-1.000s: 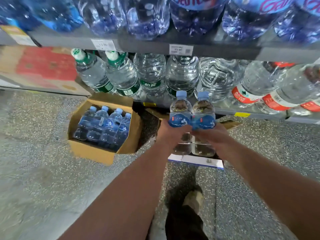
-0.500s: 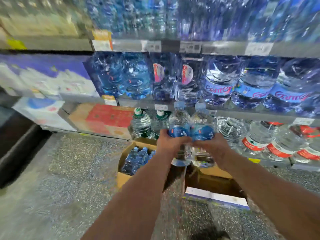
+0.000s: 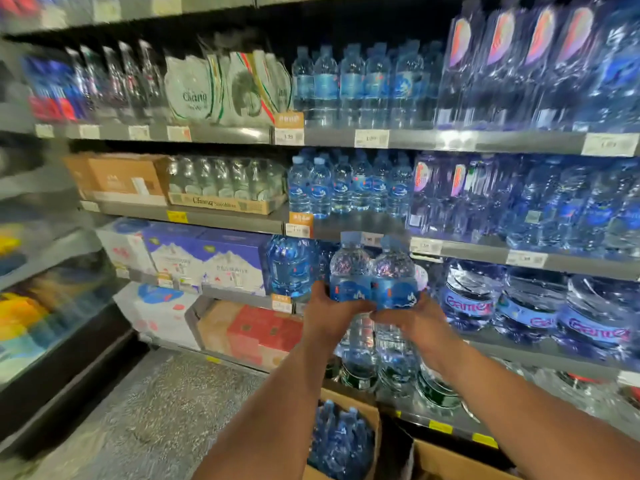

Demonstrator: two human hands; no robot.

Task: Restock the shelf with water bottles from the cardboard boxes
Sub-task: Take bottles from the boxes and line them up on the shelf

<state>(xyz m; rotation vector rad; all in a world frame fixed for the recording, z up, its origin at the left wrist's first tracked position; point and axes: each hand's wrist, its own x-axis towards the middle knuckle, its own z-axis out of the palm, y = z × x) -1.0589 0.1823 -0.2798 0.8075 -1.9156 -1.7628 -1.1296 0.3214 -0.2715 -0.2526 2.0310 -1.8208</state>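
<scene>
From the head camera I see both my arms stretched forward at chest height in front of the shelf [image 3: 346,227]. My left hand [image 3: 325,320] has its fingers [image 3: 360,306] wrapped around the left water bottle [image 3: 349,271], gripping it below the blue label. My right hand [image 3: 420,323] is closed the same way on the right water bottle [image 3: 393,275]. The two bottles stand upright, pressed side by side and touching, their blue caps level with the price-tag rail of the shelf board above them. They are held in the air, not resting on any board.

Behind them, on the board higher up, a row of small bottles [image 3: 349,188] with matching blue labels stands near the edge. To the right lie large Ganten jugs [image 3: 530,306]. Below my forearms an open cardboard box [image 3: 372,415] on the floor [image 3: 156,410] holds more blue-capped bottles, and a second box [image 3: 446,460] sits just beside it.
</scene>
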